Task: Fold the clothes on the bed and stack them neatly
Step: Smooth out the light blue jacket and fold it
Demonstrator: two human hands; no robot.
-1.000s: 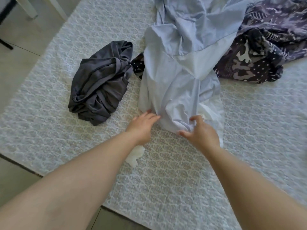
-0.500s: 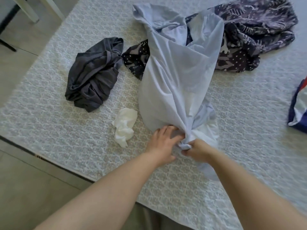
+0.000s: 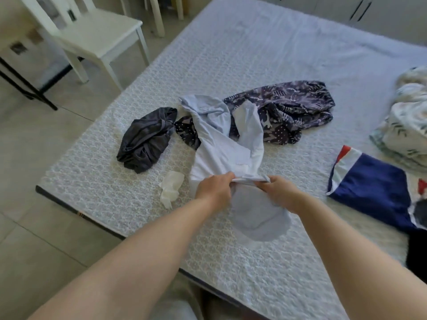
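A pale blue garment (image 3: 221,144) stretches across the middle of the bed (image 3: 231,54). My left hand (image 3: 216,189) and my right hand (image 3: 280,192) both grip its near edge, lifting it above the mattress; part of the cloth hangs below my hands. A crumpled dark grey garment (image 3: 145,139) lies to the left. Behind the blue one is a dark patterned garment (image 3: 293,107). A small crumpled white cloth (image 3: 171,187) lies left of my left hand. A folded navy garment with red and white (image 3: 369,190) lies at the right.
A heap of floral bedding (image 3: 409,125) sits at the right edge. A white chair (image 3: 92,35) stands on the tiled floor left of the bed. The bed's near edge runs diagonally below my arms.
I pulled the pale blue garment toward me and lifted its near edge with both hands, which moved apart along it. The view tilted up, showing the chair and the navy garment.
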